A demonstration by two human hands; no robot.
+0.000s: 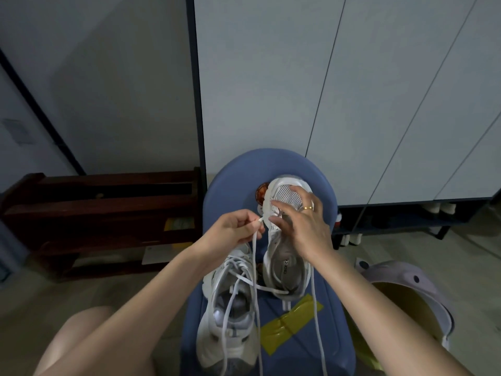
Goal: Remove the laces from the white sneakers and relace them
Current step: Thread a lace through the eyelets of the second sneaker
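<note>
Lace tip: the white lace (254, 256) ends in an aglet pinched in the left hand (238, 226), held just beside the far sneaker's (284, 240) toe-end eyelets, on their left.
Lace run: from that pinch it drops toward the person, crossing between the two shoes; a second strand hangs down the far sneaker's right side.
Far sneaker: long axis runs away from the person, toe toward the far edge of the blue chair seat (320, 180), lying open with few eyelets threaded.
Right hand (303, 221): fingers spread and resting on the mesh toe and tongue, steadying, grasping nothing that I can make out.
Nearer hand: the left (it already has the tip) — threading looks like a short push rightward into the eyelet.
Near sneaker (230, 316): at the seat's near left, laces loose.
Beyond: yellow tape (290, 324) on the seat.
</note>
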